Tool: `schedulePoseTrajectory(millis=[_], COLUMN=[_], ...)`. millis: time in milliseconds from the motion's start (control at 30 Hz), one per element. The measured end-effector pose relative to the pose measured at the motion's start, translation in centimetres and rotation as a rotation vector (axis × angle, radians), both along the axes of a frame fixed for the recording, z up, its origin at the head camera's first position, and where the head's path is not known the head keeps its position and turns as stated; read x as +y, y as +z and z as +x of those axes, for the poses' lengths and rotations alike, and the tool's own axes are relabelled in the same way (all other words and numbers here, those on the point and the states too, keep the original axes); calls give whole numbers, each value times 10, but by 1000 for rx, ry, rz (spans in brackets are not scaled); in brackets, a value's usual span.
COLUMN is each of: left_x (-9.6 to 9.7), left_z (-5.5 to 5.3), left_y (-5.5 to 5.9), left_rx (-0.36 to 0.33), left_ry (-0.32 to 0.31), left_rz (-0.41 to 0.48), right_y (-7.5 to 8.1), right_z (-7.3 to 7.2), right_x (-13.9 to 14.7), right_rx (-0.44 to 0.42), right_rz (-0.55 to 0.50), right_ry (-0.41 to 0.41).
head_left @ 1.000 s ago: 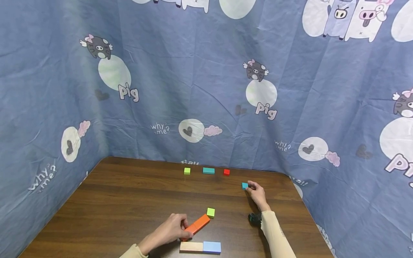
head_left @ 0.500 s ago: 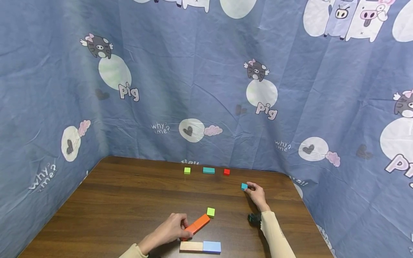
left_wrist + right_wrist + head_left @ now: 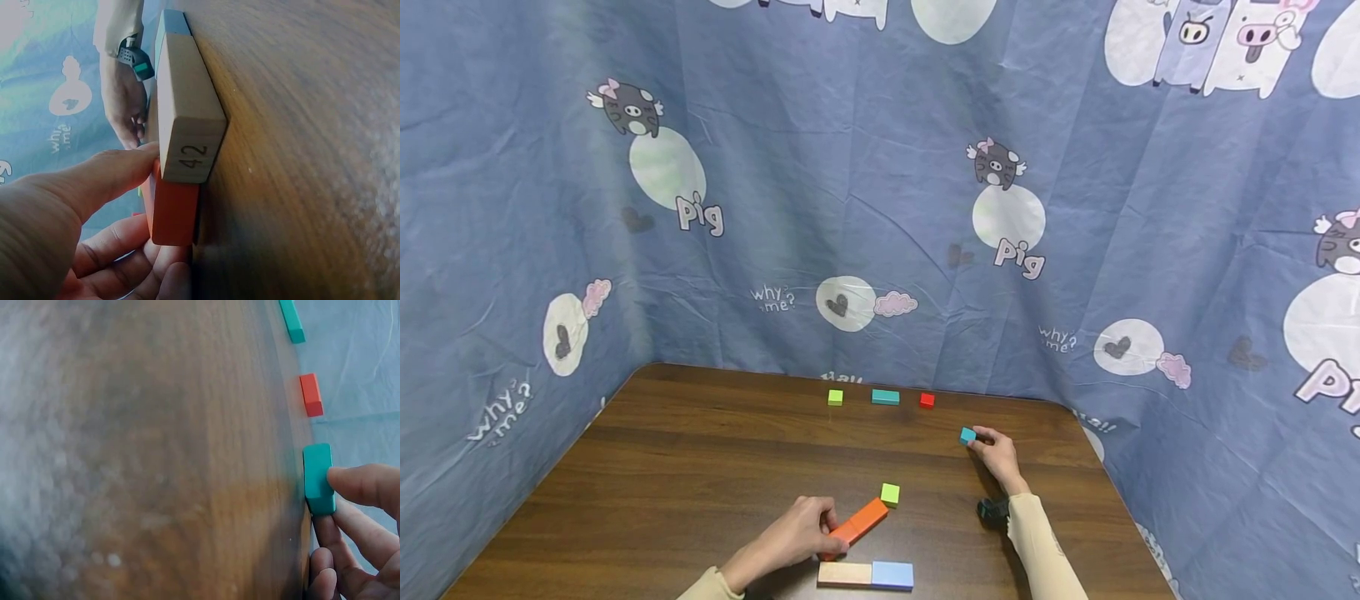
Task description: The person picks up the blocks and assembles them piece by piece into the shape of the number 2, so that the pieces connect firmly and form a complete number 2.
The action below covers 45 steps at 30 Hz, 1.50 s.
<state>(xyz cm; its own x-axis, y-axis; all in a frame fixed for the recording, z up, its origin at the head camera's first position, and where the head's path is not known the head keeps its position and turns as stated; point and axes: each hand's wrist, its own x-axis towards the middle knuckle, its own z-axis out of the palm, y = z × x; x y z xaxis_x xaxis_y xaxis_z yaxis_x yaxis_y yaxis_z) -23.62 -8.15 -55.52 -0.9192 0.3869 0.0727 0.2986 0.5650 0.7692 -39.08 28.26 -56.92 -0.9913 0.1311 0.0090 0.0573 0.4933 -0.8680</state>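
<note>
My left hand [image 3: 796,530] pinches the near end of two orange blocks [image 3: 862,521] laid end to end on a slant, thumb on one side and fingers on the other. A lime green block [image 3: 890,495] sits at their far end. Closer to me lie a plain wooden block [image 3: 845,574] and a light blue block [image 3: 892,575], end to end; the left wrist view shows "42" on the wooden block's end [image 3: 194,153]. Farther off to the right, my right hand [image 3: 1000,458] holds a small turquoise block [image 3: 319,478] between thumb and fingers, low at the tabletop.
Along the back of the brown wooden table [image 3: 700,467] stand another lime green block [image 3: 835,397], a longer teal block [image 3: 885,397] and a red block [image 3: 927,401]. A blue patterned cloth [image 3: 880,208] hangs behind the table and at its sides.
The turquoise block has shifted slightly toward me and to the left with my right fingers on it. My left hand and the orange blocks stay where they were.
</note>
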Motion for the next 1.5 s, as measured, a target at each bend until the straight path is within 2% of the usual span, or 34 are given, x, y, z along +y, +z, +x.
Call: schedulePoseTrajectory(millis=[300, 800, 1300, 1500], left_x=[-2, -1, -1, -1], left_z=[-1, -3, -2, -2], left_y=[-2, -2, -3, -3], left_rx=[13, -4, -15, -8], left_ry=[2, 8, 7, 6], left_rz=[-15, -22, -17, -17], right_y=[1, 4, 4, 5], right_z=[3, 10, 19, 23], right_x=[-1, -7, -14, -20], right_rx=[28, 83, 121, 142], right_rz=[61, 166, 153, 159], right_ry=[15, 37, 96, 143])
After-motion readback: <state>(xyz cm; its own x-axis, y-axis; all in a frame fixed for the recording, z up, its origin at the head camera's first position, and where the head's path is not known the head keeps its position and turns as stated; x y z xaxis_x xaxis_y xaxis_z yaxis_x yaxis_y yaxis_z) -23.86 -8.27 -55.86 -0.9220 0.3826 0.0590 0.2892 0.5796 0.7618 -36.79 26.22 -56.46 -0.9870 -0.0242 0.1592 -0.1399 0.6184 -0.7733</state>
